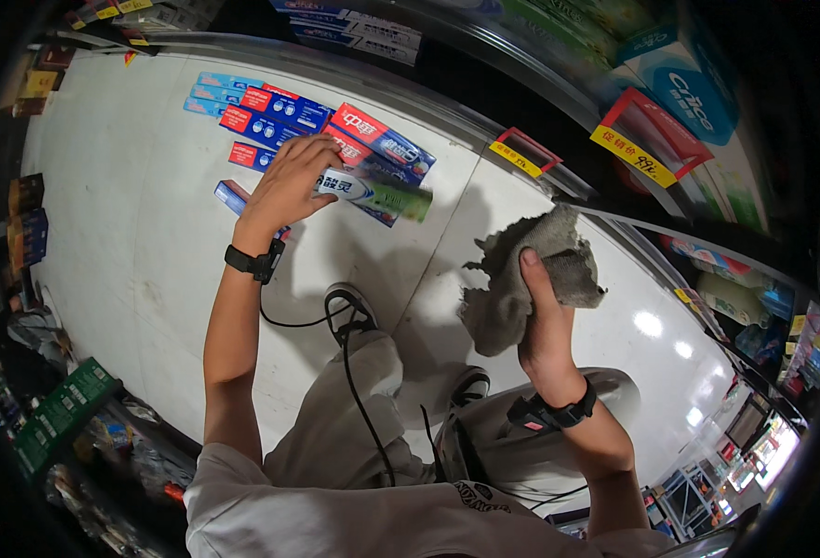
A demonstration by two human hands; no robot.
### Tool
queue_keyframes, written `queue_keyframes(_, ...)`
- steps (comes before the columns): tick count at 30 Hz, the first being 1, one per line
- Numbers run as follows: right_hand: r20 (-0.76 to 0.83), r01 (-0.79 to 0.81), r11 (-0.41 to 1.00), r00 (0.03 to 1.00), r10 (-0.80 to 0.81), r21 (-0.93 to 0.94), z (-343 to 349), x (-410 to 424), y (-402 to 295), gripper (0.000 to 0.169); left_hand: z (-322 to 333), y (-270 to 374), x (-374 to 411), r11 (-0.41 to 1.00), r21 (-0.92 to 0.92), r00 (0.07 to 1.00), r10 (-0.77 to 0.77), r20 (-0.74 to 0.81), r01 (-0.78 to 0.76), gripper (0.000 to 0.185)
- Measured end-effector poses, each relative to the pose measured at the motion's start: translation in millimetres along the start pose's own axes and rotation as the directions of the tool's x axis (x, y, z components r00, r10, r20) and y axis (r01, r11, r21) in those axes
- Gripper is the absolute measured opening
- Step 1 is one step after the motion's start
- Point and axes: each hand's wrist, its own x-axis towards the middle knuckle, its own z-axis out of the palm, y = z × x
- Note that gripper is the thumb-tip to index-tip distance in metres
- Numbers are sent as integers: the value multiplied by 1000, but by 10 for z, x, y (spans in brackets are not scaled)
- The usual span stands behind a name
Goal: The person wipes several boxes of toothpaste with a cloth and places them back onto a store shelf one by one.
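My left hand [291, 178] grips one end of a green and white toothpaste box [375, 193], whose far end is blurred. Under and around it, blue and red toothpaste boxes [382, 139] lie on the white tiled floor [172, 244]. More blue boxes with red ends [270, 129] are lined up just beyond my fingers, and several light blue boxes [214, 94] lie past those. Another blue box [230, 197] is partly hidden by my left wrist. In my right hand [549, 314] is a ragged grey cloth [521, 279], pinched under the thumb above the floor.
Shelving with yellow price tags [514, 159] runs along the far and right sides. White and blue tissue packs [696, 97] and toothpaste boxes [354, 31] fill it. A black cable [354, 376] hangs between my legs, near my shoe [349, 310]. A green carton [64, 411] stands at left.
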Motion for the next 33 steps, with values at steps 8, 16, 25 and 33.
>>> queue_keyframes(8, 182, -243, 936, 963, 200, 253, 340, -5, 70, 49, 413, 281, -296, 817, -561, 966, -233, -109, 134, 47)
queue_keyframes(16, 255, -156, 983, 959, 126, 101, 593, -191, 221, 46, 274, 1802, -231, 671, -739, 871, -324, -370, -64, 35)
queue_keyframes(25, 120, 88, 947, 984, -130, 308, 355, -74, -316, 38, -89, 2010, -351, 777, -590, 912, -53, -406, -218, 43)
queue_keyframes(33, 183, -7, 892, 979, -85, 452, 34, 37, -734, 58, -179, 1883, -211, 434, -887, 960, -141, -242, -160, 23)
